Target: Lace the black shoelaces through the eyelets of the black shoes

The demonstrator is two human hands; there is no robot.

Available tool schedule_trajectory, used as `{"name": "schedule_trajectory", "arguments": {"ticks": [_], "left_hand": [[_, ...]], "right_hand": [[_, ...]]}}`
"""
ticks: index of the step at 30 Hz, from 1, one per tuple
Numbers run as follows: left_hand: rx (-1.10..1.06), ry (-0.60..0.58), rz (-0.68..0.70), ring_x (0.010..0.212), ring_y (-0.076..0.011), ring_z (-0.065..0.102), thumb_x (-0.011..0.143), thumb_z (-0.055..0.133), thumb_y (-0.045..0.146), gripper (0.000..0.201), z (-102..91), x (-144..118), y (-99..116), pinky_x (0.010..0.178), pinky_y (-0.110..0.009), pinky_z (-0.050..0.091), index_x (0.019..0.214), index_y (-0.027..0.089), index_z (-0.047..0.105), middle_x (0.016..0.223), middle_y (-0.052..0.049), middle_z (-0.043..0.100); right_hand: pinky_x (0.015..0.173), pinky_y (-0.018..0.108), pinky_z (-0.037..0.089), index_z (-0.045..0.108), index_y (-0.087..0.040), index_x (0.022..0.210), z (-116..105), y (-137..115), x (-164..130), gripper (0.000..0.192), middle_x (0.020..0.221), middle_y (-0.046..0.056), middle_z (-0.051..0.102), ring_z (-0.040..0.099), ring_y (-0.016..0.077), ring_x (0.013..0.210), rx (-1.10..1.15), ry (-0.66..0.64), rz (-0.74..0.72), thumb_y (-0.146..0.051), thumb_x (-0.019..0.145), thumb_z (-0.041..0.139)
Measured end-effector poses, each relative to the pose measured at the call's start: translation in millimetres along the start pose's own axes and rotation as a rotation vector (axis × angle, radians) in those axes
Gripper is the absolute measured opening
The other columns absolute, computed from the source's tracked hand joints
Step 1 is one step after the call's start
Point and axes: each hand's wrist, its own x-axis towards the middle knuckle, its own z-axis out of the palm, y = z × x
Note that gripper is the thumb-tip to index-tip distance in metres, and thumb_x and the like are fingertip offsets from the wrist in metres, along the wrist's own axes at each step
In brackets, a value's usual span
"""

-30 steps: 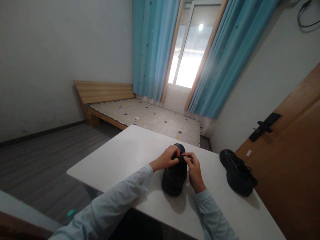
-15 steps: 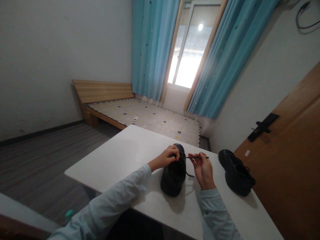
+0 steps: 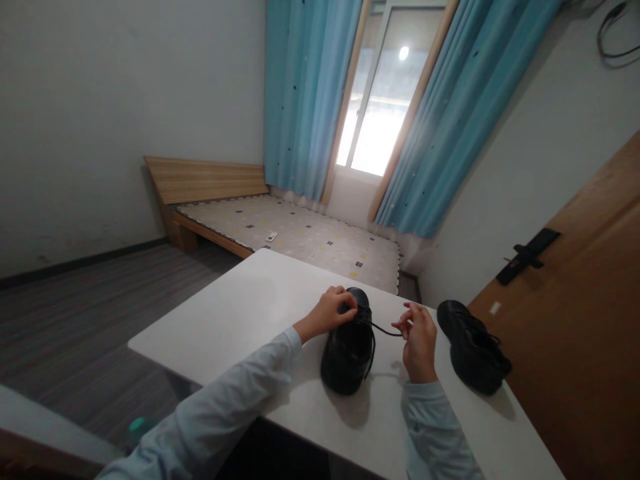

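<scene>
A black lace-up shoe [image 3: 345,363] stands on the white table [image 3: 235,320] with its toe pointing away from me and its heel toward me. My left hand [image 3: 330,312] is closed on the shoe's left side by the lacing; its fingertips partly cover the upper. From the lacing a black shoelace [image 3: 385,331] runs right to the fingertips of my right hand [image 3: 417,333], which pinch it while the other fingers are curled loosely. A second loop or end of lace hangs down the shoe's right side. To the right of my right hand stands another black shoe [image 3: 473,350].
Beyond the table is a bed [image 3: 310,233] with a patterned mattress and a small white remote-like object [image 3: 271,237] on it. A wooden door [image 3: 575,293] with a black handle is at the right, past the second shoe. Blue curtains [image 3: 310,100] flank the window.
My right hand has moved slightly right and toward me. The lace, taut and level before, now sags from the shoe to my fingers. My left hand stays on the shoe.
</scene>
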Motion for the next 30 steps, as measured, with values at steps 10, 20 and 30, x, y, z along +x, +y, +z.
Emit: {"name": "schedule_trajectory", "arguments": {"ticks": [10,20,30], "left_hand": [[0.042,-0.028,-0.027,0.088,-0.0194,0.052,0.077,0.064,0.037,0.020,1.7,0,-7,0.081,-0.030,0.040,0.077,0.017,0.063,0.086,-0.005,0.058],[0.024,-0.062,-0.016,0.079,-0.0164,0.052,0.082,0.058,0.041,0.025,2.8,-2,-10,0.076,-0.028,0.038,0.075,0.017,0.060,0.079,-0.002,0.061],[0.034,-0.077,-0.054,0.080,-0.0168,0.052,0.085,0.054,0.038,0.024,8.1,-2,-13,0.076,-0.029,0.038,0.076,0.016,0.056,0.081,-0.002,0.060]], "right_hand": [[0.071,0.035,0.043,0.067,-0.018,0.073,7,15,-7,0.029,0.076,0.006,0.066,0.056,0.0202,0.071,-0.595,-0.384,-0.295,-0.047,0.076,0.061],[0.063,0.030,0.046,0.065,-0.017,0.073,10,19,-7,0.035,0.078,0.005,0.062,0.056,0.0187,0.072,-0.399,-0.533,-0.099,-0.052,0.068,0.068],[0.064,0.031,0.045,0.063,-0.018,0.073,14,25,-11,0.037,0.075,0.005,0.061,0.055,0.0197,0.073,-0.392,-0.488,-0.126,-0.054,0.069,0.065]]}}
